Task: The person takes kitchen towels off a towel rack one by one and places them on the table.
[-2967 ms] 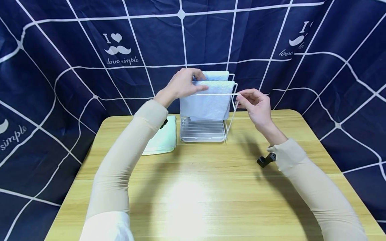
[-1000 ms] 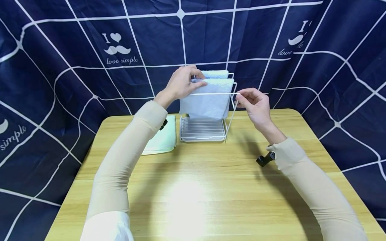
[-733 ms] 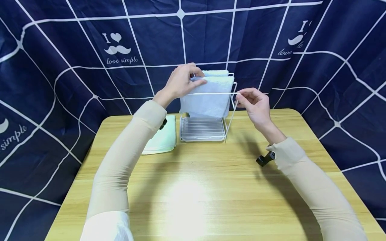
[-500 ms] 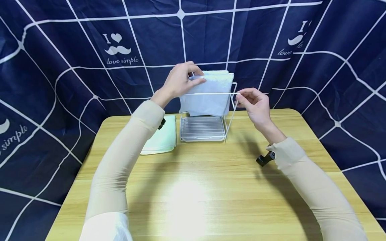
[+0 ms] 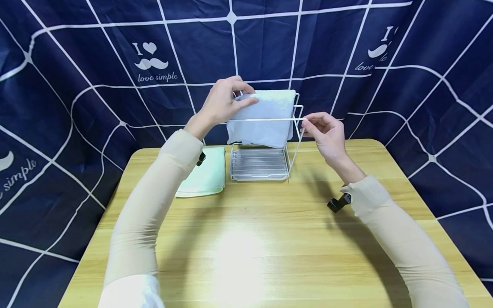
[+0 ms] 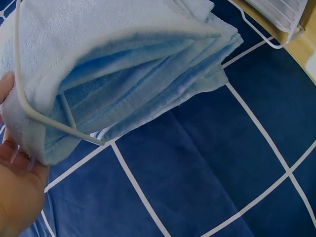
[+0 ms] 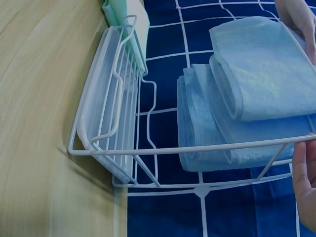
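Near the top left corner of a folded light blue towel [image 5: 265, 122], my left hand [image 5: 223, 100] pinches the cloth between thumb and fingers. The towel hangs within a white wire rack [image 5: 297, 149], behind its front top bar. More light blue cloth [image 7: 197, 113] hangs behind it in the right wrist view; the head view hides most of that. With thumb and fingertips, my right hand [image 5: 327, 134] pinches the rack's front upper right corner. The left wrist view shows the towel's folded layers and a wire bar [image 6: 64, 128] passing between them.
A folded pale green towel [image 5: 208, 175] lies on the wooden table [image 5: 269, 231], left of the rack. At the rack's foot is a slatted shelf over a shallow tray [image 5: 259, 176]. A dark blue gridded cloth [image 5: 265, 47] surrounds the table's back and sides.
My left hand has moved up and left, lifting the front blue towel, whose top edge now covers the cloth behind in the head view. The right hand has stayed at the rack corner.
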Available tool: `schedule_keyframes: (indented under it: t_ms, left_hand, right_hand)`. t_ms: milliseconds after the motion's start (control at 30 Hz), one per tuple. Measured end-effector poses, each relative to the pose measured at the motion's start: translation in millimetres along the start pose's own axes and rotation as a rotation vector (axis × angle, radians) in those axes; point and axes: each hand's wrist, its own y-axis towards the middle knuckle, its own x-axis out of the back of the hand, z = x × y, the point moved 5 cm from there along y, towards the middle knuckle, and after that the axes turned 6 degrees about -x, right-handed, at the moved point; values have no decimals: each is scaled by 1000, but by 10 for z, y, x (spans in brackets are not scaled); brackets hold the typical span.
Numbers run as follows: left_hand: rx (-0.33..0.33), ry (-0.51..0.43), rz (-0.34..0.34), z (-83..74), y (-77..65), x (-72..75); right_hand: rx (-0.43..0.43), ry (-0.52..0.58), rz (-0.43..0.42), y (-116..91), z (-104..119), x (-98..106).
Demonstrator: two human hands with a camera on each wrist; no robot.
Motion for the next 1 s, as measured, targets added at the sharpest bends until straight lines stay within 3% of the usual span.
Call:
schedule_keyframes:
  t_ms: [233, 500, 1000]
  left_hand:
    - [-33, -24, -7, -12, -38, 49]
    - [-61, -86, -71, -53, -75, 128]
    - [-116, -107, -139, -157, -152, 293]
  right_hand:
    - [-3, -8, 5, -3, -2, -4]
    - [-3, -14, 4, 0, 3, 7]
    - [7, 4, 7, -6, -2, 14]
